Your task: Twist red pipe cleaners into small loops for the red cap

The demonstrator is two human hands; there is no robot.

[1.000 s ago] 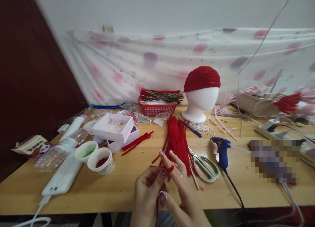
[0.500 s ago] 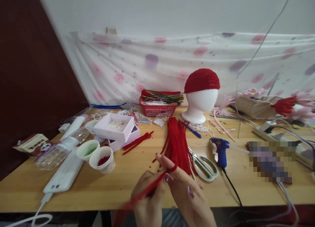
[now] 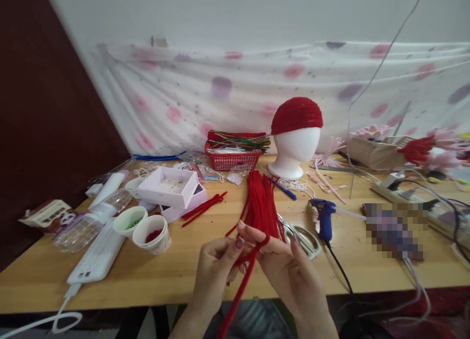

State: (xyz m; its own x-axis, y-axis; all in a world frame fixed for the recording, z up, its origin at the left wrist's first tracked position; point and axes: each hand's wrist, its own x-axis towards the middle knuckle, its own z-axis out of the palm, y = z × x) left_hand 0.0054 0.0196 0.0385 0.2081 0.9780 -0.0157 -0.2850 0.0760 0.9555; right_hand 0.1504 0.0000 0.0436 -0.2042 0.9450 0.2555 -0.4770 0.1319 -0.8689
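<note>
My left hand (image 3: 216, 268) pinches a red pipe cleaner (image 3: 242, 285) between thumb and fingers. The pipe cleaner loops round the outstretched fingers of my right hand (image 3: 290, 270), whose thumb is lifted away. Its long free end hangs down toward me between the wrists. Just beyond my fingers lies a thick bundle of red pipe cleaners (image 3: 260, 202) on the table. Scissors with pale green handles (image 3: 306, 241) rest close behind my right hand, partly hidden by its thumb.
A white foam head (image 3: 293, 153) wears a red cap (image 3: 298, 116). Left stand bead cups (image 3: 152, 236), a white box (image 3: 165, 187) and a power bank (image 3: 96, 255). Right lie a blue glue gun (image 3: 325, 216) with its cord and a power strip (image 3: 436, 219). A red basket (image 3: 233, 160) stands behind.
The pipe cleaner's free end has swung from the left to hang down between my wrists. My right thumb has lifted away from the fingers. The view has shifted slightly.
</note>
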